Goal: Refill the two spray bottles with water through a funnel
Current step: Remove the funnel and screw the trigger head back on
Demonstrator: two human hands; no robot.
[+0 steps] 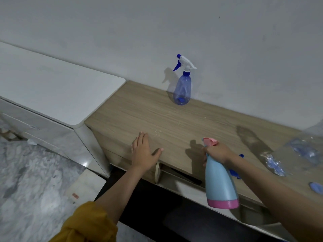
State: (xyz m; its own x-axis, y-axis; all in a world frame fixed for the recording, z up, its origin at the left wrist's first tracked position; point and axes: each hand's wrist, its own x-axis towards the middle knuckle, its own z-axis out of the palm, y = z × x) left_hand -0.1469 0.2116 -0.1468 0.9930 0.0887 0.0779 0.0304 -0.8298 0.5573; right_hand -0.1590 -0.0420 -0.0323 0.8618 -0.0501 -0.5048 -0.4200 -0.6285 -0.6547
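A clear blue spray bottle [182, 86] with a white and blue trigger head stands upright on the wooden counter [174, 119], close to the wall. My right hand [218, 151] grips the neck of a light blue spray bottle [221, 180] with a pink base and pink head, held in the air at the counter's front edge. My left hand [144, 151] rests flat on the counter near its front left corner, fingers straight. A blue object [235, 172], partly hidden behind the held bottle and my right arm, lies on the counter; I cannot tell what it is.
A clear plastic water bottle [293, 156] with a blue label lies on the counter at the right, with a blue cap [315, 186] near it. A white cabinet [57, 95] adjoins the counter on the left. Marble floor lies below.
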